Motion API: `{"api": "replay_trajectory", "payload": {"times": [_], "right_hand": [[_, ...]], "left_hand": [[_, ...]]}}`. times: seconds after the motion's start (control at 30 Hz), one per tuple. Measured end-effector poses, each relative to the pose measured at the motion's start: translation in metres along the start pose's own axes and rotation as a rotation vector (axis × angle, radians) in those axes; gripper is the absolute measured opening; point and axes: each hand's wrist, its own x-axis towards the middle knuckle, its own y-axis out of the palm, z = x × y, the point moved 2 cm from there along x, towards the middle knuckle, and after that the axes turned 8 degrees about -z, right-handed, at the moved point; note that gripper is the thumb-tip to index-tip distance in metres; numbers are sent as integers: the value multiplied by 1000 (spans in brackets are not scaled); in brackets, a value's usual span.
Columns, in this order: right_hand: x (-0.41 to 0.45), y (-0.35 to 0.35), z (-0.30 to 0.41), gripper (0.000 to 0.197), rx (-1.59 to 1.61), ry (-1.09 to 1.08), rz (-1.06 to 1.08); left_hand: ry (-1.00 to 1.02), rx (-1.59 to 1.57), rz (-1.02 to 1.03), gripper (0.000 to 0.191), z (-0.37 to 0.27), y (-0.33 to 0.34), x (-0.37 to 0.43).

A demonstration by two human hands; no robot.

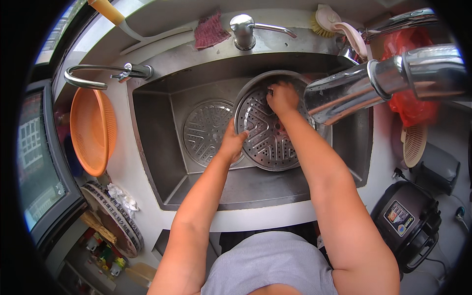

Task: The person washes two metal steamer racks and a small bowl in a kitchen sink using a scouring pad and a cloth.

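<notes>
My left hand (233, 144) grips the left rim of a round stainless-steel steamer basket (271, 147), which is held tilted inside the sink. Its perforated base faces up at me. Within the basket, near its upper wall, my right hand (283, 96) has its fingers curled around a small dark item (270, 91). Mostly hidden by the fingers, that item may be a scouring pad. A second perforated steel steamer piece (206, 129) lies flat on the sink floor to the left, partly covered by the basket. Both pieces sit in the rectangular stainless-steel sink (155, 147).
A large chrome faucet (343, 96) juts over the basket's right side. Behind the sink are a soap dispenser (245, 33), a maroon cloth (211, 31) and a brush (328, 22). An orange colander (92, 131) and a small tap (136, 71) stand left; a black electric cooker (405, 221) stands right.
</notes>
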Motion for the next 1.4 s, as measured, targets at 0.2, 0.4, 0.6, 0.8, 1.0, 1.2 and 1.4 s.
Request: {"api": "replay_trajectory", "payload": {"times": [0.2,0.4,0.6,0.8,1.0,1.2,1.4], "right_hand": [[-20,3,23,19,165,-233,97],[-13,-6,44,22,65,-357,242],[2,5,22,21,0,-71,385],[18,14,-46,20,-36,278,369],[-1,6,-20,22,10,199,100],[-55,-13,55,21,338,-415,274],[-2,0,3,22,97,-99,6]], "left_hand": [[-26,-50,11,56,0,-10,-4],[4,24,4,55,1,-14,-3],[42,32,-8,54,5,-14,0],[30,0,23,54,3,-5,-1],[-14,-88,19,54,-1,-4,-3],[-22,-169,10,59,5,-13,2],[-10,-199,138,60,-6,4,6]]}}
